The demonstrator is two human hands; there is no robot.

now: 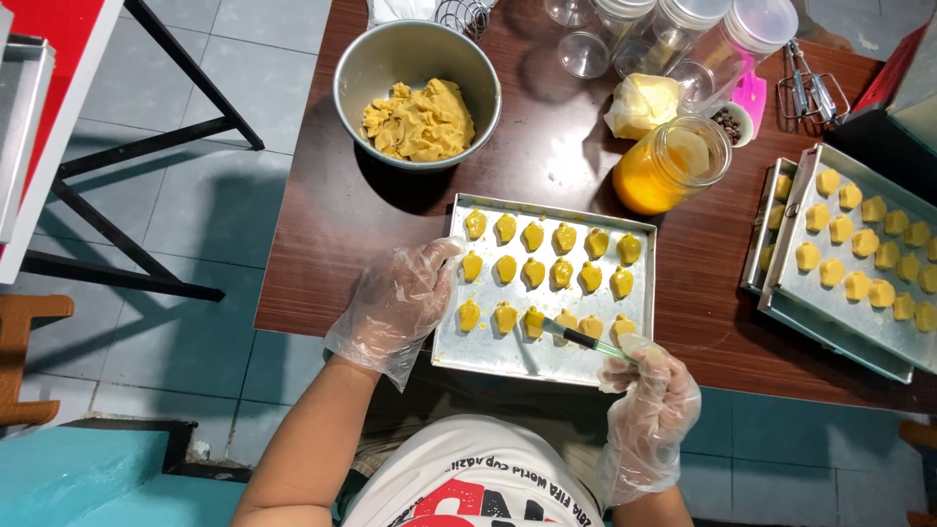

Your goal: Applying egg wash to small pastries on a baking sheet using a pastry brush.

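Fingers of the right hand [649, 405] pinch a small brush [578, 338] — its tip touches a dough piece [536, 322] in the baking tray's [493, 356] near row. The left hand [400, 303], fingers loosely together, rests against the tray's left rim — a bowl of dough [418, 119] stands beyond the tray.

Before us lies the baking tray [488, 353] of pieces; our left hand [398, 303] rests on its left edge. Far behind sits the bowl [363, 60], the jar [672, 166] far right, stacked trays [781, 256] right.
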